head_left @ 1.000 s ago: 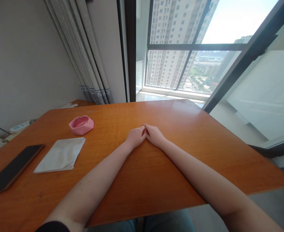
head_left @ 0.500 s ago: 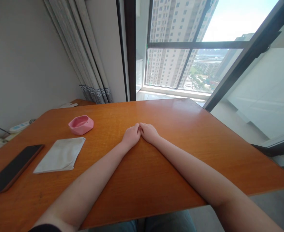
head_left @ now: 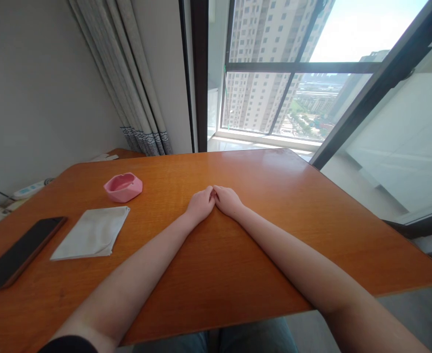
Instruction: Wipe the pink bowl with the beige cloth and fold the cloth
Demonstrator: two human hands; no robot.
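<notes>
My left hand (head_left: pixel 200 204) and my right hand (head_left: pixel 228 201) rest on the wooden table (head_left: pixel 216 274), meeting at the fingertips and thumbs. Both are closed with the fingers curled under. No object shows in either of them, though the undersides of the fingers are hidden. To the left of my left hand lies a folded whitish cloth (head_left: pixel 92 233). Beyond the cloth stands a pink faceted ashtray (head_left: pixel 123 188) with notches in its rim.
A black phone-like slab (head_left: pixel 20 255) with a brown edge lies at the table's left. Past the left edge is a white power strip (head_left: pixel 29 190) with a cable. A grey curtain (head_left: pixel 127 73) hangs behind, beside a large window (head_left: pixel 267 103).
</notes>
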